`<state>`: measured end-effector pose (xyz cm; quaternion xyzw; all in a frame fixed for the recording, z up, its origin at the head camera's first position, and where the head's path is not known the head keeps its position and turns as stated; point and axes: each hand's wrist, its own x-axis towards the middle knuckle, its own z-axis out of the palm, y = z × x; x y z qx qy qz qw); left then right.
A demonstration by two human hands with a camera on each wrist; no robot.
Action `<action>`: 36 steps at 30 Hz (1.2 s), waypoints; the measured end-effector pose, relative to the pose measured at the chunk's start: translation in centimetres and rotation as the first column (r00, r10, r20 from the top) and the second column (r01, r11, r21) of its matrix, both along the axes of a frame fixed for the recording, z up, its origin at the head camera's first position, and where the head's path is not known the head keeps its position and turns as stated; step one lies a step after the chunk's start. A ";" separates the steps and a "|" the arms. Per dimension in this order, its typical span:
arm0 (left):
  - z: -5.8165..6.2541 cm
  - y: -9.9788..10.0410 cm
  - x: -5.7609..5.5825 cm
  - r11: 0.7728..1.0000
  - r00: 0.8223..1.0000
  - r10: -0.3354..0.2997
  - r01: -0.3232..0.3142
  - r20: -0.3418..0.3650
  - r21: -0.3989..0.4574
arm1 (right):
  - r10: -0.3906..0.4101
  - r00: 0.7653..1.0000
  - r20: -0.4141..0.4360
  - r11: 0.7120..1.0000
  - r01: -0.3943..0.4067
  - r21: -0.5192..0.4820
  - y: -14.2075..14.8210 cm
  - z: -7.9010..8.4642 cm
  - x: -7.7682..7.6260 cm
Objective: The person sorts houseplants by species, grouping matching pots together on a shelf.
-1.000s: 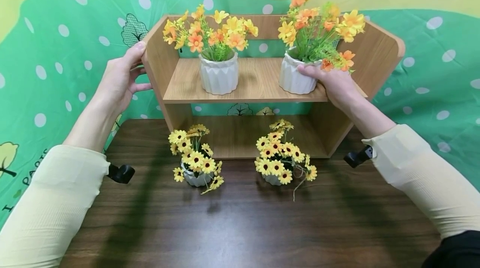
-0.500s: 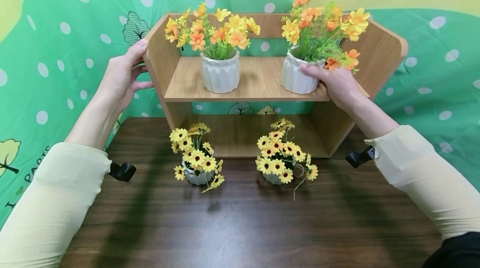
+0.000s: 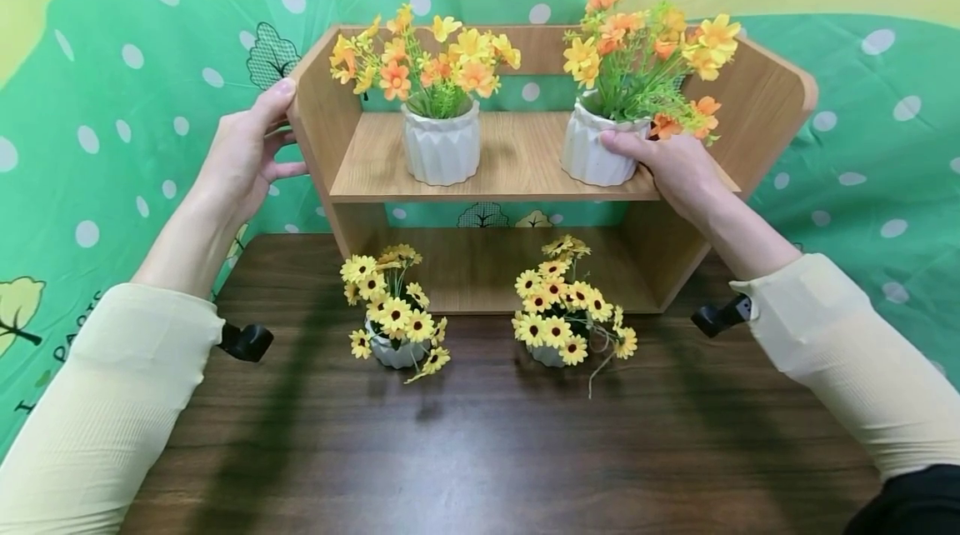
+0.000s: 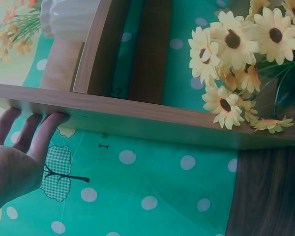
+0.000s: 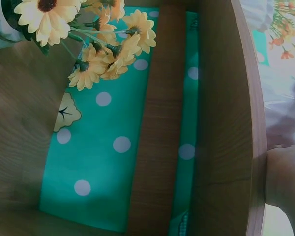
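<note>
white, fluted and upright, the right pot (image 3: 585,153) sits on the upper board of a wooden shelf unit (image 3: 517,164), right of centre in the head view's upper half. its mouth faces up, its axis is near vertical, and its orange and yellow flowers (image 3: 617,28) spread over to the right. the right hand (image 3: 678,172) grips it, thumb laid on the near face, the other fingers mostly hidden. the left hand (image 3: 243,143) rests against the unit's left side panel, fingers extended along the outer face rather than curled. the unit runs lengthwise across the frame, open front towards the person. left of centre, the left pot (image 3: 441,147) holds a similar bunch. lower in the frame, on the dark worktop (image 3: 480,452), two yellow daisy bunches, left (image 3: 395,314) and right (image 3: 556,332), partly hide their small pale pots (image 3: 393,354). both wrist views cut off their hands at the frame's edge.
</note>
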<state>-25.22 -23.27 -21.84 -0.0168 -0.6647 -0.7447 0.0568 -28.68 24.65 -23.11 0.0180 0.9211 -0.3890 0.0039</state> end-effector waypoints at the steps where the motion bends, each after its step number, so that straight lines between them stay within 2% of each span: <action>1: 0.0 0.0 0.0 1.000 1.000 0.000 0.000 0.001 0.000 | 0.001 1.000 -0.006 1.000 -0.001 0.005 0.0 0.0 0.0; 5: 0.1 0.1 0.0 1.000 1.000 0.002 -0.002 0.003 -0.005 | -0.003 0.999 -0.033 0.999 0.001 -0.041 0.0 -0.1 0.2; 8: 0.1 0.1 0.0 1.000 1.000 0.003 -0.003 0.001 -0.007 | 0.034 0.989 -0.142 0.984 -0.058 -0.167 0.0 -0.4 0.4; 10: 0.2 0.2 -0.1 1.000 1.000 0.000 0.000 0.000 -0.003 | 0.083 0.965 -0.248 0.948 -0.153 -0.279 0.1 -0.7 0.7; 13: 0.2 0.2 -0.1 1.000 1.000 -0.001 0.001 0.009 -0.008 | 0.128 0.915 -0.382 0.851 -0.299 -0.432 0.3 -1.4 1.4; 15: 0.2 0.1 -0.1 1.000 1.000 0.001 -0.001 0.014 -0.014 | 0.119 0.902 -0.414 0.797 -0.336 -0.502 0.5 -1.7 2.0; 17: 0.1 0.1 0.0 1.000 1.000 0.002 -0.002 0.015 -0.017 | 0.086 0.903 -0.420 0.765 -0.330 -0.553 0.6 -2.0 2.6; 20: 0.1 0.1 0.1 1.000 1.000 0.001 -0.001 0.006 -0.014 | 0.051 0.906 -0.421 0.741 -0.316 -0.592 0.8 -2.2 3.3; 23: 0.1 0.1 0.1 1.000 1.000 -0.002 0.002 0.001 -0.007 | 0.044 0.900 -0.433 0.731 -0.325 -0.600 1.1 -2.5 3.9; 27: 0.1 0.1 0.1 1.000 1.000 -0.009 0.009 -0.001 -0.004 | 0.039 0.883 -0.468 0.713 -0.352 -0.606 1.4 -2.9 4.7; 36: 0.0 0.1 0.0 1.000 1.000 -0.008 0.008 -0.003 -0.016 | -0.004 0.860 -0.511 0.645 -0.388 -0.658 2.1 -3.4 6.0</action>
